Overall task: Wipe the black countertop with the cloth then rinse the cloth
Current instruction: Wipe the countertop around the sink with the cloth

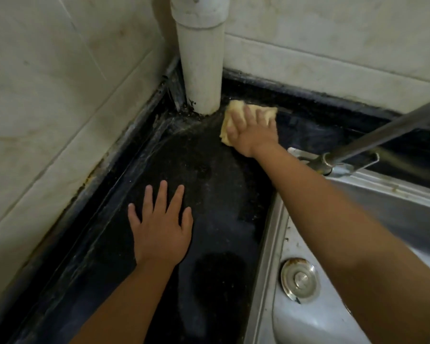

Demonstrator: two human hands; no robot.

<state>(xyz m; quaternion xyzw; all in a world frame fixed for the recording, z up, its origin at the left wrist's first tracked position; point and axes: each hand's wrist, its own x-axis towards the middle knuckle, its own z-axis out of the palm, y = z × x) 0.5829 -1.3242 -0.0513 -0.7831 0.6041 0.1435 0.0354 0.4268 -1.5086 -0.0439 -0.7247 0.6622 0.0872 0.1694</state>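
Note:
The black countertop runs from the near edge to the tiled corner, with pale streaks and specks on it. A yellow cloth lies flat at the far end, just right of a white pipe's base. My right hand presses down on the cloth with fingers spread over it. Nearer to me, my left hand rests flat on the countertop, fingers apart, holding nothing.
A white vertical pipe stands in the corner between two tiled walls. A steel sink borders the countertop on the right, with a round metal cap on its rim and a metal faucet spout crossing above it.

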